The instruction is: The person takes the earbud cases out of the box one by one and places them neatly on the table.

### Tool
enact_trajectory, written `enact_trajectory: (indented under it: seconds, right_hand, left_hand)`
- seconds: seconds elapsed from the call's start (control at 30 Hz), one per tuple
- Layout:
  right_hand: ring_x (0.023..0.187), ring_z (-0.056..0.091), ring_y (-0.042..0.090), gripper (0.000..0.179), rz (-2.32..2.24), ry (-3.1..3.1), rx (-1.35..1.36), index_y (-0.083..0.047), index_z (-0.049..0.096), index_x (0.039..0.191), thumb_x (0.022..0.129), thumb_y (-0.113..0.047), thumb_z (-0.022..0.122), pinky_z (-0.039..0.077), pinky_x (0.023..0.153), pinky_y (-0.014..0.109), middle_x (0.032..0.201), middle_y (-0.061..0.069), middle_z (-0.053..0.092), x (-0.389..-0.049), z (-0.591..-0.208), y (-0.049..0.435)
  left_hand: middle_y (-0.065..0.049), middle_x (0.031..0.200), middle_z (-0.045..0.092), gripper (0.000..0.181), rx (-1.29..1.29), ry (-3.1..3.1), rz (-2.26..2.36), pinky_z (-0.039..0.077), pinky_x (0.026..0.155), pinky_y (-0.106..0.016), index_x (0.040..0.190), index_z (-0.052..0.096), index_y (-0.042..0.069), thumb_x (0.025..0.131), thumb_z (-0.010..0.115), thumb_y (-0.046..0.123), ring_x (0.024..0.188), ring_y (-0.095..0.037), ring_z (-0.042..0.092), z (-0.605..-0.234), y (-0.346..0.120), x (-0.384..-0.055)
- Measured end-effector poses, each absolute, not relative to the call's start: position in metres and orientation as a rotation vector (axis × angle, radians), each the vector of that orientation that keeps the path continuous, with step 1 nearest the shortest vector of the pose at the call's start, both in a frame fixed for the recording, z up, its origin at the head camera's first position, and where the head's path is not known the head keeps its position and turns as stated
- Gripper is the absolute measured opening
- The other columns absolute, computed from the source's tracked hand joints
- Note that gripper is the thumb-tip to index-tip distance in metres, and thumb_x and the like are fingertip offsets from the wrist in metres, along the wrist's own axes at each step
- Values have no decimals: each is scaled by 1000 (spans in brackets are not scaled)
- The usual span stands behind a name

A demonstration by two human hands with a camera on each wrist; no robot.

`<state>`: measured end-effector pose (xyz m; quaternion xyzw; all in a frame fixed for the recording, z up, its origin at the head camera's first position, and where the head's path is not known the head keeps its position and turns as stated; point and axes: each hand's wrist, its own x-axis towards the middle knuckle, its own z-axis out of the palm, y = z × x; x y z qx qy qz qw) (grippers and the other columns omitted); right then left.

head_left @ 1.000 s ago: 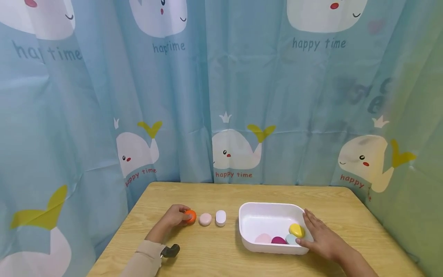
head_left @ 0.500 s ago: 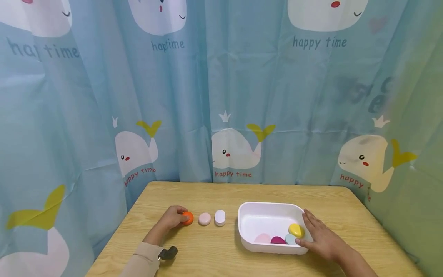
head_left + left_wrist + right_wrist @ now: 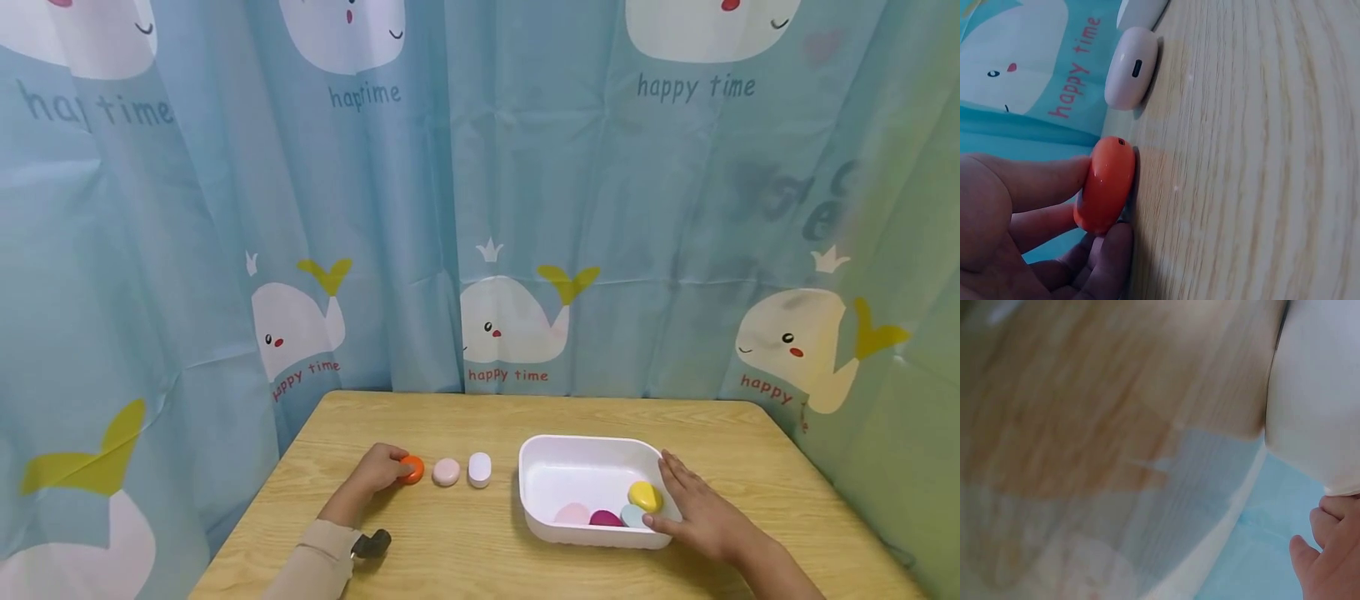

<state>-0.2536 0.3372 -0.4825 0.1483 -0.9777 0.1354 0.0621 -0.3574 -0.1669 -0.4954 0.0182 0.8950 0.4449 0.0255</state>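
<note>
My left hand [image 3: 377,468] pinches an orange earbud case [image 3: 1106,185] between thumb and fingers, and the case sits on the table. To its right, apart from it, lies a pale pink earbud case [image 3: 446,472] with a dark port slot showing in the left wrist view. Beyond that is a white oblong case [image 3: 479,470]. A white plastic bin [image 3: 558,537] stands on the right. Along its right rim rests my right hand [image 3: 708,518], fingers straight and thumb at the front corner. Inside lie a yellow case [image 3: 645,497], a light blue one [image 3: 632,517], a magenta one [image 3: 605,518] and a pink one [image 3: 573,513].
The wooden table [image 3: 450,550] ends in front of a blue curtain [image 3: 420,208] with printed whales. A black strap end [image 3: 372,544] sticks out from my left sleeve [image 3: 318,554]. Bare table lies between the white case and the bin.
The orange case shifts slightly left, then slightly back right, with my left hand staying on it. My right hand and the bin keep their places.
</note>
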Motion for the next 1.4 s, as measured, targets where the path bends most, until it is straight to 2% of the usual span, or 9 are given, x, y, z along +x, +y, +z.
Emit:
enact_trajectory:
  seconds: [0.23,0.47,0.67,0.9,1.03,1.23,1.4]
  right_hand:
    - [129,17,37,90,427,-2956,455,4,23,138,79,-59,52,22,97,57,145,17,14,-253,-484,338]
    - [129,18,37,89,408,-2930,467,4,24,137,79,-57,53,23,97,56,144,18,16,-252,-483,336]
    - [130,16,36,90,426,-2955,444,4,23,138,79,-57,54,21,98,56,145,17,15,-253,-482,335]
    - [129,17,37,90,414,-2970,450,4,23,137,79,-58,52,20,98,57,145,18,14,-253,-481,336]
    - [129,17,38,90,418,-2968,455,5,23,137,79,-57,53,21,98,57,144,19,15,-254,-481,336]
    - [129,16,37,90,420,-2966,461,5,23,137,79,-56,54,21,97,58,144,18,14,-255,-482,336]
    - [128,17,38,91,408,-2979,460,5,22,138,79,-58,52,20,97,58,144,19,14,-255,-481,336]
  left_hand:
    - [-16,97,58,32,36,2781,1372,46,68,-34,101,61,-8,75,69,10,82,-24,50,-498,-168,-356]
    - [-11,89,58,25,16,2742,1406,46,57,-29,95,63,-6,76,68,11,70,-20,50,-499,-169,-355]
    - [-8,81,58,22,-24,2697,1457,46,54,-29,91,66,-3,81,63,17,64,-18,51,-491,-169,-360]
    - [-11,89,57,26,-6,2674,1533,51,61,-35,96,63,-4,83,62,19,74,-22,53,-471,-163,-364]
    - [-10,91,59,26,40,2660,1549,50,61,-34,97,63,-2,84,62,20,75,-25,56,-468,-154,-369]
    - [-10,99,59,31,81,2619,1572,50,67,-35,101,63,-1,83,63,25,87,-28,56,-468,-137,-374]
    - [-10,98,58,27,131,2564,1608,52,68,-36,100,63,0,84,62,22,91,-31,55,-460,-116,-375]
